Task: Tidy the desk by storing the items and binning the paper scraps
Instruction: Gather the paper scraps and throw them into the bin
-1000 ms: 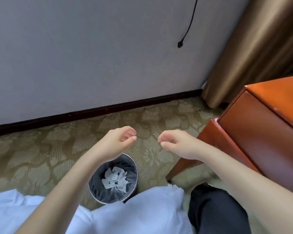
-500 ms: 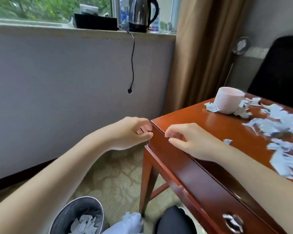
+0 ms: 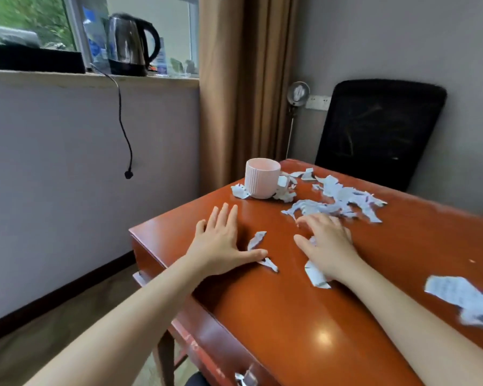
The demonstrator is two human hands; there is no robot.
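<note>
White paper scraps (image 3: 338, 201) lie scattered over the red-brown desk (image 3: 276, 307). My left hand (image 3: 221, 243) lies flat on the desk near its left corner, fingers straight, thumb beside a small scrap (image 3: 257, 239). My right hand (image 3: 326, 243) rests with spread fingers on the near edge of the scrap pile, and a scrap (image 3: 315, 275) pokes out from under its palm. A pink ribbed cup (image 3: 262, 178) stands upright at the far left of the desk with scraps around its base. More scraps (image 3: 463, 299) lie at the right edge.
A black mesh chair (image 3: 379, 132) stands behind the desk. A kettle (image 3: 131, 43) sits on the windowsill with its cord (image 3: 123, 126) hanging down the wall. A brown curtain (image 3: 246, 79) hangs behind the cup. A drawer handle (image 3: 246, 378) shows on the desk front.
My view rose from the floor and bin to the desktop. Both hands moved from above the bin, past the desk corner, onto the desk and spread out flat. The bin left view.
</note>
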